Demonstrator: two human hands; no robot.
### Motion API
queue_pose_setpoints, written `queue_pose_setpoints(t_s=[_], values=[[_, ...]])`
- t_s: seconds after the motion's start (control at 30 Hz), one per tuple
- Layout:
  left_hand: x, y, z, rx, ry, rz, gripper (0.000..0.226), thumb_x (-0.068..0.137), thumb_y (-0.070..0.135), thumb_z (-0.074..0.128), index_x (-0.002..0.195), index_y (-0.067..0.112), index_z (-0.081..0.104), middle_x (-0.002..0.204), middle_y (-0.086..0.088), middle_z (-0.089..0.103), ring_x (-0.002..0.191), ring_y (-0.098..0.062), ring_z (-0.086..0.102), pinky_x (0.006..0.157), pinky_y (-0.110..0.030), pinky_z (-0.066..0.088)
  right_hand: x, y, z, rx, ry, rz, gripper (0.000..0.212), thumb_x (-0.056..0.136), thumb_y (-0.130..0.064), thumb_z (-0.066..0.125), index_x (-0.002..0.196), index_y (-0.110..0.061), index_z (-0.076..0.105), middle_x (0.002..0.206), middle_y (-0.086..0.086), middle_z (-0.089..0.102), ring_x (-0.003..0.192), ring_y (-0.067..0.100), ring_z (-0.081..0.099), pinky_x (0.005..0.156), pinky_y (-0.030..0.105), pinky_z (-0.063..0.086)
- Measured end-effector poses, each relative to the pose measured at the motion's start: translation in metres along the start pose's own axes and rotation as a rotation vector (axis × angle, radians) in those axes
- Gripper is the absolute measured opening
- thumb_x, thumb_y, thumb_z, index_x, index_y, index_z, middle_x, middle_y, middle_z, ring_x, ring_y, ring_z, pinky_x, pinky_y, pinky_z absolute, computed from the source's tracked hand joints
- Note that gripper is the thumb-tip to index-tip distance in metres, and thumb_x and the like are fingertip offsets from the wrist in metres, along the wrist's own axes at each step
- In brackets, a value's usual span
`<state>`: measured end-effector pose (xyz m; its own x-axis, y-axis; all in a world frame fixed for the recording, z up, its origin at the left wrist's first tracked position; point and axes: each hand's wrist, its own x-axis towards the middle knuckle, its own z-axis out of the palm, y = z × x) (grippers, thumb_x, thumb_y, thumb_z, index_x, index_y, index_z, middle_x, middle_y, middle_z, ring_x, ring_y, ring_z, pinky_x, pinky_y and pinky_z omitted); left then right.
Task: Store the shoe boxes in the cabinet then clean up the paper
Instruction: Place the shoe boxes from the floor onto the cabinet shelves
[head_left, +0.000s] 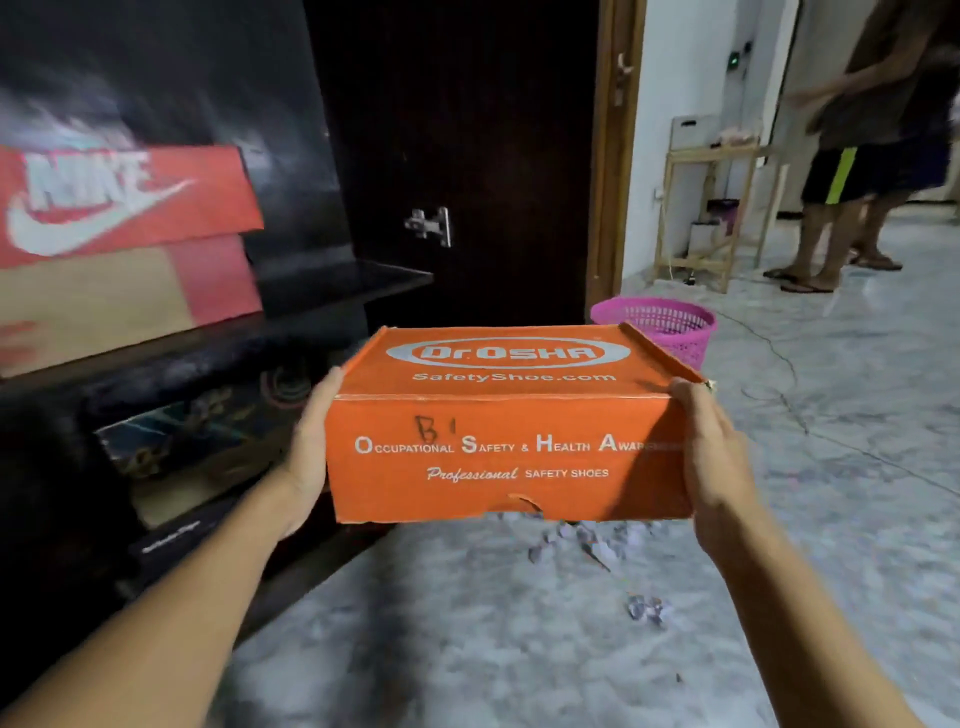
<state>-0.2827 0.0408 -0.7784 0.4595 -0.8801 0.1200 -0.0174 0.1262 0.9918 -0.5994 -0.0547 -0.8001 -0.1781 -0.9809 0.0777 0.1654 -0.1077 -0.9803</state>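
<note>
An orange Dr.Osha shoe box (511, 447) hangs in the air in front of me, lid closed. My left hand (310, 457) presses flat on its left end and my right hand (714, 467) on its right end. The black cabinet (332, 283) stands open on the left. A red Nike shoe box (119, 249) sits on its upper shelf. A dark patterned box (176, 452) lies on the shelf below it. Scraps of paper (587, 540) lie scattered on the marble floor under and beyond the orange box, with another small clump (645, 608) nearer me.
The cabinet's dark door (467, 156) stands open behind the orange box. A pink plastic basket (670, 327) sits on the floor beside it. A wooden rack (711, 208) stands against the white wall. A person's legs (831, 228) are at the far right. A thin cable (769, 353) runs across the floor.
</note>
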Motion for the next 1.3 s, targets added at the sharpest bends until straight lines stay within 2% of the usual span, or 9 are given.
queue_pose_setpoints(t_s=[0.1,0.3,0.47,0.57,0.7,0.8,0.93,1.17,1.3], values=[[0.005,0.041,-0.030,-0.001,0.144,0.055,0.053,0.098,0.058,0.031,0.098,0.023,0.070,0.080,-0.006,0.076,0.074,-0.022,0.070,0.067,-0.035,0.053,-0.001,-0.024,0.047,0.022,-0.102,-0.008,0.058,0.069,-0.068,0.060,0.104,-0.024,0.069,0.104,0.006,0.073,0.099,0.028,0.069,0.093,0.053,0.054],[0.028,0.111,-0.069,-0.108,0.461,0.188,0.056,0.095,0.067,0.030,0.098,0.025,0.067,0.091,-0.007,0.071,0.077,-0.019,0.067,0.063,-0.031,0.050,-0.005,-0.074,0.129,0.059,-0.268,-0.130,0.052,0.087,-0.067,0.048,0.124,-0.031,0.049,0.109,-0.003,0.060,0.097,0.021,0.059,0.089,0.050,0.049],[0.060,0.152,-0.094,0.006,0.721,0.347,0.082,0.067,0.096,0.028,0.099,0.030,0.064,0.107,-0.004,0.071,0.100,-0.023,0.066,0.096,-0.042,0.051,0.012,-0.113,0.187,0.123,-0.317,-0.197,0.048,0.087,-0.064,0.050,0.119,-0.028,0.051,0.105,-0.002,0.060,0.094,0.019,0.059,0.079,0.041,0.050],[0.080,0.180,-0.111,0.216,0.886,0.401,0.081,0.075,0.091,0.019,0.089,0.023,0.062,0.096,-0.002,0.067,0.102,-0.027,0.063,0.093,-0.036,0.045,0.030,-0.139,0.227,0.166,-0.323,-0.211,0.051,0.084,-0.066,0.050,0.116,-0.028,0.056,0.108,0.000,0.063,0.097,0.022,0.061,0.084,0.043,0.052],[0.102,0.236,-0.127,0.292,0.980,0.431,0.067,0.094,0.069,0.028,0.085,0.012,0.063,0.077,0.000,0.056,0.085,-0.020,0.053,0.075,-0.025,0.032,0.053,-0.178,0.291,0.193,-0.387,-0.199,0.057,0.084,-0.070,0.045,0.119,-0.026,0.054,0.107,0.004,0.065,0.095,0.024,0.063,0.083,0.045,0.052],[0.123,0.269,-0.149,0.371,1.050,0.429,0.077,0.085,0.081,0.026,0.088,0.016,0.067,0.091,-0.009,0.065,0.093,-0.029,0.059,0.085,-0.032,0.045,0.062,-0.204,0.342,0.189,-0.430,-0.160,0.064,0.082,-0.075,0.042,0.122,-0.027,0.056,0.105,0.006,0.068,0.092,0.025,0.065,0.074,0.040,0.052],[0.138,0.295,-0.177,0.505,1.147,0.433,0.097,0.061,0.093,0.023,0.099,0.018,0.071,0.100,-0.012,0.072,0.103,-0.039,0.063,0.093,-0.046,0.051,0.069,-0.230,0.400,0.166,-0.483,-0.105,0.062,0.080,-0.075,0.045,0.116,-0.026,0.059,0.103,0.005,0.069,0.091,0.026,0.067,0.085,0.045,0.054],[0.159,0.296,-0.204,0.554,1.211,0.416,0.069,0.073,0.070,0.066,0.121,0.020,0.056,0.115,-0.012,0.067,0.112,-0.036,0.060,0.095,-0.041,0.047,0.084,-0.222,0.473,0.153,-0.627,-0.064,0.070,0.074,-0.082,0.047,0.112,-0.025,0.062,0.101,0.004,0.073,0.090,0.026,0.071,0.088,0.044,0.054],[0.175,0.294,-0.221,0.650,1.190,0.515,0.076,0.081,0.062,0.064,0.139,0.018,0.043,0.130,-0.012,0.058,0.118,-0.034,0.057,0.095,-0.044,0.050,0.093,-0.208,0.502,0.162,-0.767,-0.157,0.048,0.079,-0.070,0.059,0.109,-0.032,0.064,0.106,0.000,0.074,0.098,0.023,0.070,0.097,0.049,0.052]])
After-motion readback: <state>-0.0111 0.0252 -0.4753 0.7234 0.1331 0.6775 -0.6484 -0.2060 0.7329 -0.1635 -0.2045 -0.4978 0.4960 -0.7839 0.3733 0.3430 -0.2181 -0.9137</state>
